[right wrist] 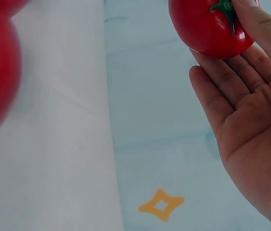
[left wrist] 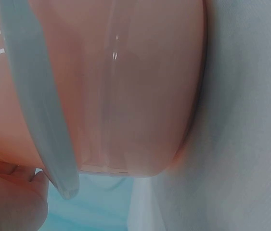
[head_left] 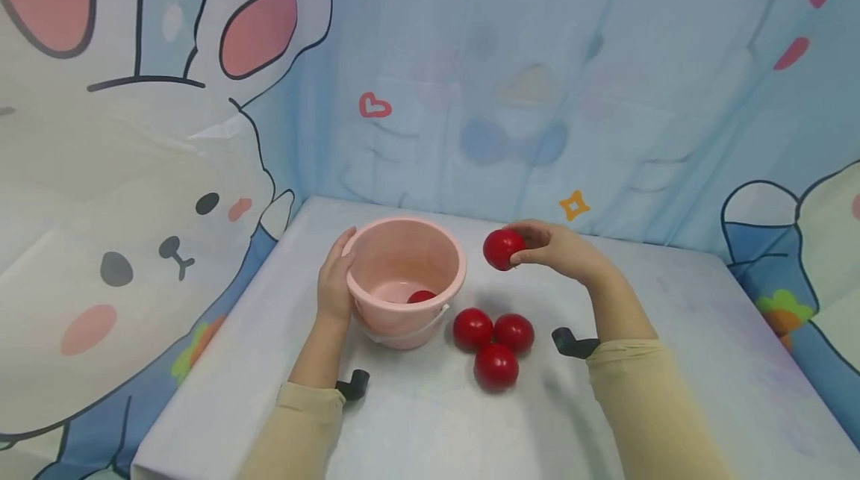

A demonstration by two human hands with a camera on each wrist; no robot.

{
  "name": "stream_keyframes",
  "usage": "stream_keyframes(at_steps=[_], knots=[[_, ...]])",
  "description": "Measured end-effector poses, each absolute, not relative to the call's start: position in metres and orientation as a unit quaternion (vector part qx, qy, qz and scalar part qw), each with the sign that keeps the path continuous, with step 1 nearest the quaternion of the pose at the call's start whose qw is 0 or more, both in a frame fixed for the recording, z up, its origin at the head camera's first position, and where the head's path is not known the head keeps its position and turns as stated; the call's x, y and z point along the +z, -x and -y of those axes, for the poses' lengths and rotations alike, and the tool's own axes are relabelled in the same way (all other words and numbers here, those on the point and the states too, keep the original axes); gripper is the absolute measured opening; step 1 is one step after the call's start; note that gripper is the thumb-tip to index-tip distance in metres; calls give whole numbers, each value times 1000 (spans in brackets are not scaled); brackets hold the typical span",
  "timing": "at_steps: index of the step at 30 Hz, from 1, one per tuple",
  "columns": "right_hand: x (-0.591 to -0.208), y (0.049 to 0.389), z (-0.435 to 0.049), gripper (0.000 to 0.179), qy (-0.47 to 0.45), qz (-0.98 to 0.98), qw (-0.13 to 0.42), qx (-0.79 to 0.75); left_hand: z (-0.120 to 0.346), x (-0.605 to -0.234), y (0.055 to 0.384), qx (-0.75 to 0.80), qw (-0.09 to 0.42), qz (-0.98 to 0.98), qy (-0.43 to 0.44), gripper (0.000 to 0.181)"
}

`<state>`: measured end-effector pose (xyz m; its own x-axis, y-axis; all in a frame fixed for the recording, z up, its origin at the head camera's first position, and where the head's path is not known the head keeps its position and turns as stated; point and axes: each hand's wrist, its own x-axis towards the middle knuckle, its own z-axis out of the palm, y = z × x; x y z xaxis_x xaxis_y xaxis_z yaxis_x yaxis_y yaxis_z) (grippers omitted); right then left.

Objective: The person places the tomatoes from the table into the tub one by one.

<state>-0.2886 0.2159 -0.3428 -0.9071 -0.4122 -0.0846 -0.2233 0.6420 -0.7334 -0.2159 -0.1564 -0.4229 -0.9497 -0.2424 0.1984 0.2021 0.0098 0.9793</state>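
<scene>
A pink bucket [head_left: 403,325] with a pale handle stands on the table, and part of a red tomato [head_left: 422,295] shows inside it. My left hand [head_left: 334,286] rests against the bucket's left side near the rim; in the left wrist view the bucket wall [left wrist: 135,91] hides most of the fingers. Right of the bucket and above the table, my right hand [head_left: 554,247] holds a red tomato [head_left: 502,249] between thumb and fingers. Its green calyx [right wrist: 227,10] shows in the right wrist view. Below that hand, three tomatoes [head_left: 496,366] lie close together beside the bucket.
The white table [head_left: 430,428] carries the bucket and the loose tomatoes. Behind it hangs a blue curtain [head_left: 430,151] with cartoon prints, which also runs along the left and right sides. A dark wrist mount [head_left: 573,343] sticks out at each sleeve.
</scene>
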Motion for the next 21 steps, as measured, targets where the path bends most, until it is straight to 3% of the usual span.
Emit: stream_keyframes(at_steps=[21], knots=[[-291,289,-206,61,190,-908,84,-364,157,-424,218,-697,150,701,-19,47]])
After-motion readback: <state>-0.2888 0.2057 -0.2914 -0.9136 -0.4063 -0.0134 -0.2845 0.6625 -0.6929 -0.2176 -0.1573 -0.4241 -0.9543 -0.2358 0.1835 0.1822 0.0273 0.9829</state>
